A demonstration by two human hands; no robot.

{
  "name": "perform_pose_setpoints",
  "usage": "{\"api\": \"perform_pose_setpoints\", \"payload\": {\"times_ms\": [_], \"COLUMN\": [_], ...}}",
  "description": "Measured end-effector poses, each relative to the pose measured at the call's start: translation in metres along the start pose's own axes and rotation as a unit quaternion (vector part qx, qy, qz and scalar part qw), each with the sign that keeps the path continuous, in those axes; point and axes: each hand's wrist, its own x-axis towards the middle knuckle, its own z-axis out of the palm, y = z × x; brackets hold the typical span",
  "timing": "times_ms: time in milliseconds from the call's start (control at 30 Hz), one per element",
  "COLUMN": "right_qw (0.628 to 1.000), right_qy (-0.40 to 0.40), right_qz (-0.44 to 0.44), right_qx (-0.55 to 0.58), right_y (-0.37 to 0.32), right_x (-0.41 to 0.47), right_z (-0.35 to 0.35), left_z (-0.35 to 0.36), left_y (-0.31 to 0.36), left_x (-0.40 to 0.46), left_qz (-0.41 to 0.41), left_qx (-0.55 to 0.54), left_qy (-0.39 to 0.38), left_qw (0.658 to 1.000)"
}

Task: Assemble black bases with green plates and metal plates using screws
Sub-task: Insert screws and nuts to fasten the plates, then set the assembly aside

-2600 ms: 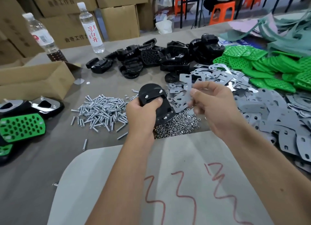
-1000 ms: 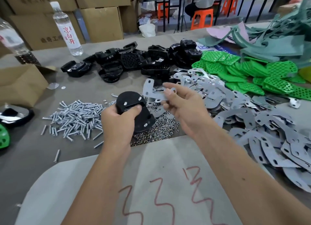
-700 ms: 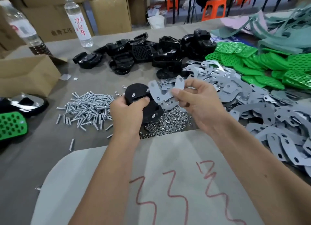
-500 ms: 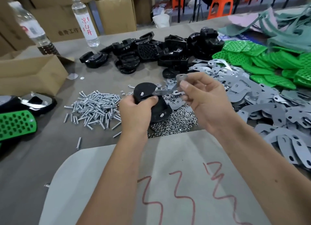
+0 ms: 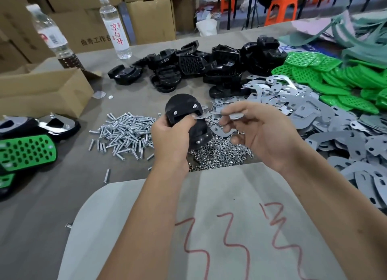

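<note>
Under my forearms lies a large pale grey sheet with rounded corners and red scribbles (image 5: 219,227), resting on the grey-brown table (image 5: 41,206). Beyond my left hand, to its left, sits an open brown cardboard box (image 5: 41,91), and near it lie finished pieces showing a perforated green plate on a glossy black base (image 5: 27,152). Far ahead of both hands sprawls a heap of loose black plastic bases (image 5: 199,68), with two clear water bottles (image 5: 115,26) standing behind them. To the right of my right hand spreads a wide drift of flat grey curved metal plates (image 5: 335,133), and beyond that a stack of bright green perforated plates (image 5: 335,76). Just left of my left hand lies a pile of silver screws (image 5: 123,133); below and between my hands glitters a mound of small silver nuts (image 5: 219,154). My left hand (image 5: 169,141) is closed around a rounded black plastic base (image 5: 184,114), held above the nuts, thumb pressed on its upper face, where two screw ends poke up. My right hand (image 5: 263,135) pinches a thin curved grey metal plate (image 5: 211,116) between thumb and fingertips, its far tip meeting the base right at my left thumb; whether it sits over a screw end I cannot tell.
</note>
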Motion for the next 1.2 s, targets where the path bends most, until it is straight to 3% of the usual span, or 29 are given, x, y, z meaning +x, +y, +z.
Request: {"api": "perform_pose_setpoints", "payload": {"times_ms": [267,400,733,1033,1200], "right_qw": [0.999,0.991,0.986,0.989,0.988], "right_qy": [-0.008,0.027,0.102,0.101,0.086], "right_qz": [-0.051,-0.058,-0.03,-0.001,0.072], "right_qx": [-0.019,-0.115,-0.131,-0.112,-0.104], "right_y": [0.008,0.015,0.023,0.022,0.018], "right_x": [0.003,0.003,0.003,0.002,0.001], "right_z": [0.002,0.013,0.019,0.02,0.022], "left_z": [-0.005,-0.002,0.001,0.001,0.001], "left_y": [-0.005,-0.012,-0.014,-0.011,-0.01], "left_x": [0.008,0.007,0.003,0.002,0.0], "left_qz": [0.012,0.057,0.07,0.073,0.079], "left_qx": [0.032,0.101,0.102,0.087,0.097], "left_qy": [0.042,0.036,0.012,0.018,0.005], "left_qw": [0.999,0.993,0.992,0.993,0.992]}}
